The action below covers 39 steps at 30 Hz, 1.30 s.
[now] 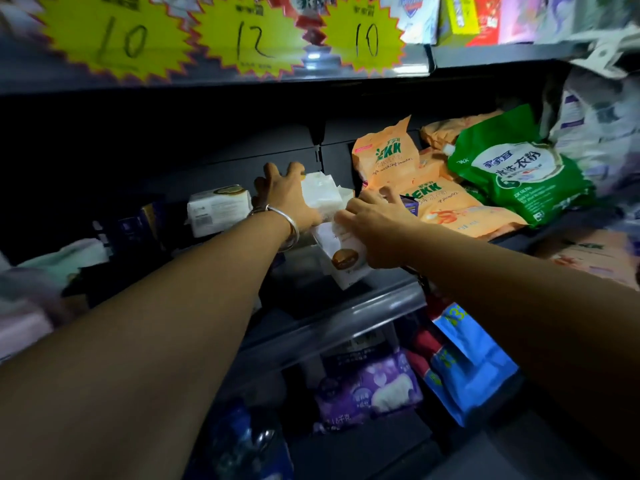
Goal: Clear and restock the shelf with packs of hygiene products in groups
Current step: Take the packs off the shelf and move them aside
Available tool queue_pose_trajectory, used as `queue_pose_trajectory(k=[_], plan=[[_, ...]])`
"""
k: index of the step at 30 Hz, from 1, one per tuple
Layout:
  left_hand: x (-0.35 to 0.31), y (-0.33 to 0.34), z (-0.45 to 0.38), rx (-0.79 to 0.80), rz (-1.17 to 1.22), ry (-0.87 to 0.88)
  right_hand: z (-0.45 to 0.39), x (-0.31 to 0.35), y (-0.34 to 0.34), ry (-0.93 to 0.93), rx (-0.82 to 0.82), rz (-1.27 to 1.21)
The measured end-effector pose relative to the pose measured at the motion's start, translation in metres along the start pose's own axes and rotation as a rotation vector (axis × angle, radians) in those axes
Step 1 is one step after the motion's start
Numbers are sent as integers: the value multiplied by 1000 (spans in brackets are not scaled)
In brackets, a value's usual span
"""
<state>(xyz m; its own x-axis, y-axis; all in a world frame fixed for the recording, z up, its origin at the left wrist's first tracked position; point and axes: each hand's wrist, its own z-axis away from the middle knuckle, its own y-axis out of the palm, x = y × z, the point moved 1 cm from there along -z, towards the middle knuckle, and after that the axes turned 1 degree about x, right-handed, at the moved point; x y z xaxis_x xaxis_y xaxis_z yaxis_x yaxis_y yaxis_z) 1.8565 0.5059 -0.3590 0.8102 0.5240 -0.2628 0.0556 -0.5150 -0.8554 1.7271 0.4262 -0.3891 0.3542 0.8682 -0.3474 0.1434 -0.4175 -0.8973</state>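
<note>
left hand (284, 195) fingers spread, curled over upper white pack (322, 194), right hand (375, 221) gripping lower white pack (341, 256), both mid-shelf (346, 306) near front edge, orange bags (384, 161) just right

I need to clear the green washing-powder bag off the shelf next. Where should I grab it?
Judging by its pose, grip the green plastic washing-powder bag at its raised upper corners, coming from the front: it lies tilted back on the orange powder bags, its near edge at the shelf front.
</note>
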Motion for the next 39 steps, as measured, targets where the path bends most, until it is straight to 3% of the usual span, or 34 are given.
queue_pose_trajectory(k=[9,19,24,33,39], plan=[[-9,-58,107,88,-18,122,100,52,-42,1,46,12],[19,-56,231,254,-100,138,199,136,-9,-18,234,21],[48,-16,287,389,-88,130,231,179,33,-18,353,-46],[113,116,354,655,-106,-65,247,231,160,-110,556,-90],[155,190,379,772,-271,9,235,252,230,-8,592,-152]])
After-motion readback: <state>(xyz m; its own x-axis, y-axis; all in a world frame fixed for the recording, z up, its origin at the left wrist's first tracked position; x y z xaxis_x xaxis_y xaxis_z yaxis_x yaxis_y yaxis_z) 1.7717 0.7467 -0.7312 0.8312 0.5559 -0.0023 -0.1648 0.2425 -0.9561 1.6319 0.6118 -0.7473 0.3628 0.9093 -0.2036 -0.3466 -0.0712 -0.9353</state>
